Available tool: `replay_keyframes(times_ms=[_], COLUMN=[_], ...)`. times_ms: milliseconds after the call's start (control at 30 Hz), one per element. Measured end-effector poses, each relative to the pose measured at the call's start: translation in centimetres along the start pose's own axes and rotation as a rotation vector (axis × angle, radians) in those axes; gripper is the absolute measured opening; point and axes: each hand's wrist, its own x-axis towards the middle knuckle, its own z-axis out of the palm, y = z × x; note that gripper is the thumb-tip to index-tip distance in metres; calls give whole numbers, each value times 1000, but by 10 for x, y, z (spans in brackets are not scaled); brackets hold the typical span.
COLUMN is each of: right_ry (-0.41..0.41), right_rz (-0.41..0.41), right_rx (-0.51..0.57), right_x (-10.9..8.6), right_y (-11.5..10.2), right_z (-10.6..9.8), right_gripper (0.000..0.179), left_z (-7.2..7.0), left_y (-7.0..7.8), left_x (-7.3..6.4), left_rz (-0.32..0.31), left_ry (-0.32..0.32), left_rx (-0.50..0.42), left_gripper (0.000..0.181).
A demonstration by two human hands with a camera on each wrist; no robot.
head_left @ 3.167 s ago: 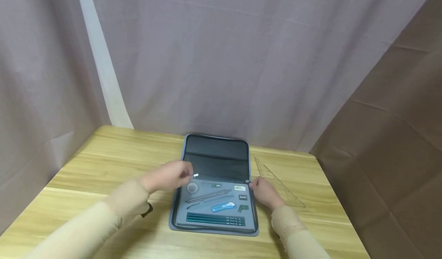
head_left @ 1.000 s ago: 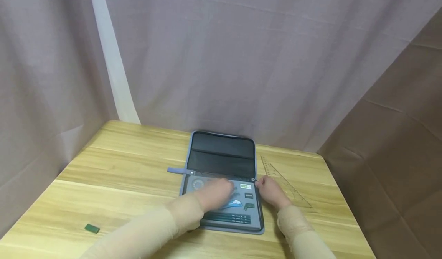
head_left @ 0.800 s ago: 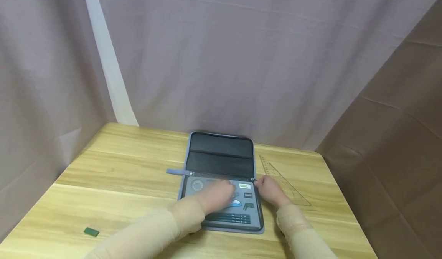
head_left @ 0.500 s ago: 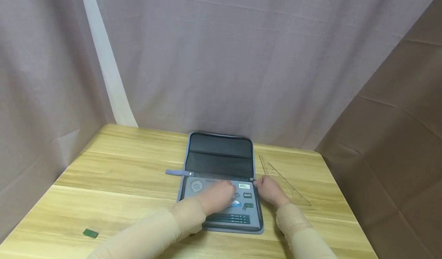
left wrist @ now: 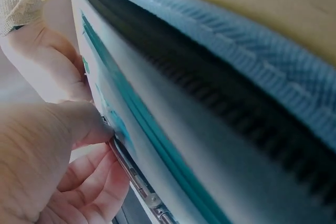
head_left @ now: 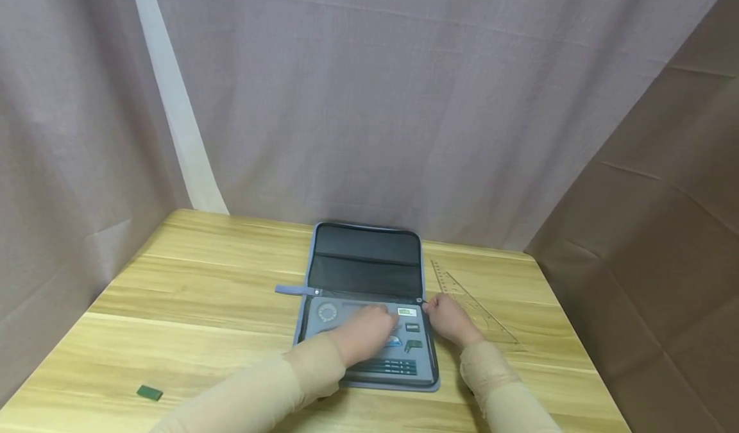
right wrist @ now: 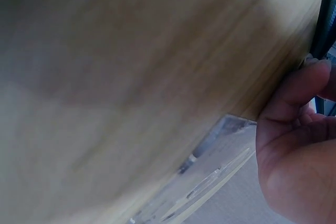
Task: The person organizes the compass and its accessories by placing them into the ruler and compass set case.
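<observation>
Blue-grey edging frames the case (head_left: 365,244), spread open on the wooden table (head_left: 231,272), black-lined lid towards twelve o'clock, grey tray (head_left: 314,326) towards six. And here's the left hand (head_left: 369,331), right over the middle of that tray, thumb and fingers pinching a slim metal tool (left wrist: 152,199)! The left wrist view has it close along the tray; whether it is lifted off, I can't tell. Over at three o'clock, the right hand (head_left: 450,321) has its fingers curled, pinching the case's edge by the hinge line. Now round the tray we go: pale disc (head_left: 326,312) at ten, white-and-green block (head_left: 407,312) at two, small dark piece (head_left: 412,327) just below it, green angled piece (head_left: 413,344) at three, dark green pencils (head_left: 400,366) in a row at six. A blue item (head_left: 394,341) peeks out beside the left hand. Outside the case, a strap (head_left: 293,289) pokes towards nine, a clear set square (head_left: 471,301) lies just beside the right hand, and a green block (head_left: 149,392) sits well apart, between eight and nine.
</observation>
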Motion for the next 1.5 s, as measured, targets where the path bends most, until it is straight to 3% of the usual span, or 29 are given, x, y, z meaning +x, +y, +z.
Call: replay_keyframes(times_ms=[600, 1033, 1500], right_ry=[15, 5, 17], right_rz=[0, 8, -12], right_rx=[4, 11, -14], right_x=[0, 0, -2], right_y=[-2, -1, -1], right_z=[0, 0, 0], right_gripper=[26, 25, 25], left_z=[-3, 1, 2], left_y=[0, 1, -3], left_x=[-4, -4, -9], left_rz=[29, 10, 44], left_ry=[28, 5, 20], left_rx=[63, 38, 12], left_gripper=[16, 20, 23])
